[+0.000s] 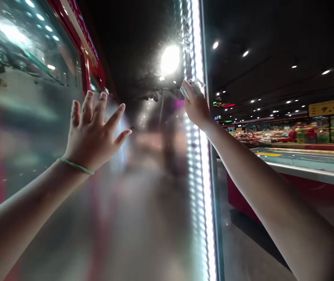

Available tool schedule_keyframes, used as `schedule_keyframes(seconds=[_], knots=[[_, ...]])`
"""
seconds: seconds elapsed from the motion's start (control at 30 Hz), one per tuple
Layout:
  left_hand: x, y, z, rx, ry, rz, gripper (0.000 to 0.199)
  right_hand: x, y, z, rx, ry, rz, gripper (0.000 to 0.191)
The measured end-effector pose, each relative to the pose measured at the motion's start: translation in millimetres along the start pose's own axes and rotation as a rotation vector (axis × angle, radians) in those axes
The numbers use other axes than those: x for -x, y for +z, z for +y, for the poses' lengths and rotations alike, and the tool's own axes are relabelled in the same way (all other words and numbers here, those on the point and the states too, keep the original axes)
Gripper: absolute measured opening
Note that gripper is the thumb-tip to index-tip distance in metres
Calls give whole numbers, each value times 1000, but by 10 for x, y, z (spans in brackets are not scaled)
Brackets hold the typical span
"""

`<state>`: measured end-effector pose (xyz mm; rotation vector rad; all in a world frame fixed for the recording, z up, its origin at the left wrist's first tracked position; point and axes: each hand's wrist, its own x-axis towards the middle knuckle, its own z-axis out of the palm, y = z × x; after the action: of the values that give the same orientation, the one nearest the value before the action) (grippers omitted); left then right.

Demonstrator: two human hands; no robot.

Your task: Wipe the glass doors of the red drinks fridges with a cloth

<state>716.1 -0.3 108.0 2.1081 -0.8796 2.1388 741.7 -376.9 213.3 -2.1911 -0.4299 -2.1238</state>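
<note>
My left hand (92, 130), with a pale green band (75, 165) round its wrist, is spread flat with fingers apart, palm toward a reflective glass panel (146, 187). Nothing is in it. Higher up and to the right, my right hand (197, 103) is closed around a crumpled white cloth (185, 90); a corner sticks out above the knuckles. That hand is at the panel's right side, in front of a bright LED strip (206, 187). Whether the cloth presses on the glass cannot be made out.
A red-framed glass front (86, 74) rises at the left. To the right stands a long display case (310, 173) with a metal edge and red base. Goods (311, 134) and a yellow price sign reading 9.9 (329, 107) are beyond it. Dark floor (242, 242) lies below.
</note>
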Motion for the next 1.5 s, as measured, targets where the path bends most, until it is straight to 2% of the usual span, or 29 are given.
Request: schedule_keyframes(seconds=[0.07,0.2,0.4,0.5,0.73,0.83,0.97,1.13,1.27,1.33,1.5], knots=[[-77,-114,-85,-2,8,20,66,-80,-77,-92,71,-17,33,50],[-61,-200,-148,6,7,46,60,11,-157,-232,109,-15,69,50],[-52,-43,-324,24,32,62,60,43,-95,-435,-15,69,-8,67],[-32,24,-374,20,11,77,61,91,-96,-524,-48,105,18,67],[28,40,-330,27,-8,105,59,129,-203,-496,-41,68,17,68],[35,38,-325,22,-18,127,59,97,-178,-561,-42,98,53,68],[38,23,-335,36,-18,119,59,28,-111,-687,-63,44,80,70],[38,1,-353,17,-18,111,59,-77,-140,-677,-59,135,151,68],[49,34,-358,2,-14,123,60,-173,-93,-730,-66,48,118,67],[59,55,-359,5,-12,133,61,-198,-66,-764,-69,49,130,68],[77,70,-352,28,-15,144,63,-140,-52,-761,-95,-2,158,66]])
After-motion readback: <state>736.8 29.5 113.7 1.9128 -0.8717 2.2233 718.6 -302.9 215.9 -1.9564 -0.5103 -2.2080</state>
